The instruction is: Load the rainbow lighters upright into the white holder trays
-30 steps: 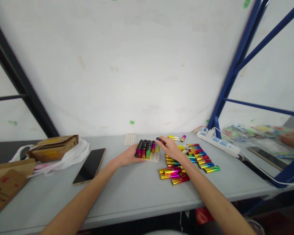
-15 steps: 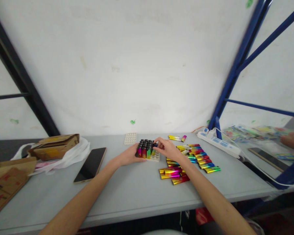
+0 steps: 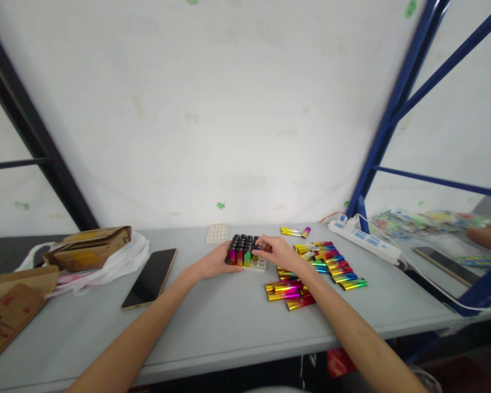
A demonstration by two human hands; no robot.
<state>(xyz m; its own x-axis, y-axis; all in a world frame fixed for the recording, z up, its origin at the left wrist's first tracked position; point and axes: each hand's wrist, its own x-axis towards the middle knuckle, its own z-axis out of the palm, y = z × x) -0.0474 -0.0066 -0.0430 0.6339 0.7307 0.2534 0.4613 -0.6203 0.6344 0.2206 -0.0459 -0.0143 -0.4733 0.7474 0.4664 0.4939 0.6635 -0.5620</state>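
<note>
Several shiny coloured lighters (image 3: 240,256) with black tops stand upright in rows in a pale tray (image 3: 262,267) with round pockets. My left hand (image 3: 217,261) is wrapped round the left side of this block, thumb at the front. At the right end of the rows, my right hand (image 3: 273,248) pinches the black top of a lighter (image 3: 257,245), whose lower part stands among the pockets. To the right, beside and partly under my right forearm, lies a spread of loose lighters (image 3: 288,292) in gold, pink, red, blue and green.
A second pocketed tray (image 3: 217,233) lies behind, near the wall. More lighters (image 3: 290,232) are at the back. Left are a phone (image 3: 150,277), a white bag (image 3: 126,256) and cardboard boxes (image 3: 92,248). Right are a power strip (image 3: 364,240), a blue frame (image 3: 376,158) and another person's hand (image 3: 489,238).
The lighter in my right fingers sits lower and more upright in the tray; my right hand has shifted slightly. My left hand keeps its hold. The view has moved a little.
</note>
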